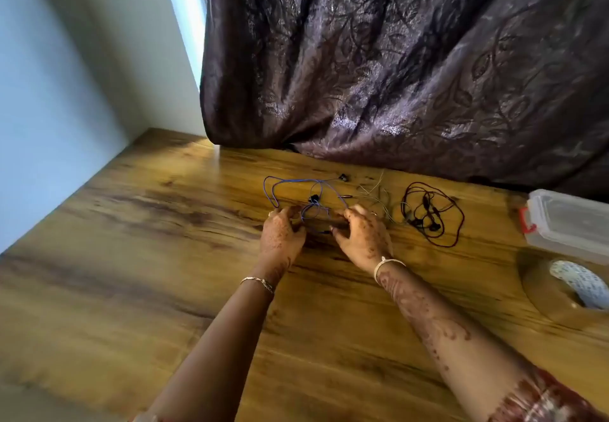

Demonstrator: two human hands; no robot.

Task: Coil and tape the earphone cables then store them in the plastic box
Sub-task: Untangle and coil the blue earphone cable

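the blue earphone cable (314, 206) is lying in loose, crossing loops on the table (164, 257), and the left grip (281, 230) and right grip (362, 235) are both curling their fingers down over its near loops; whether either is actually pinching the wire is getting lost in the blur, so i cannot tell. the main risk is sitting right beside the right grip: a pale thin cable (375, 194) is lying just next to the blue one and may be overlapping it (the strands are too fine to separate here), so gathering the blue loops could be dragging the pale one along and knotting the two. the crossing blue loops could also be tightening into a tangle if pulled from one end. the dark red cable (431, 214) is lying apart, further right, and the plastic box (566, 224) and tape roll (576, 281) are waiting at the right edge, the box's lid seemingly on.
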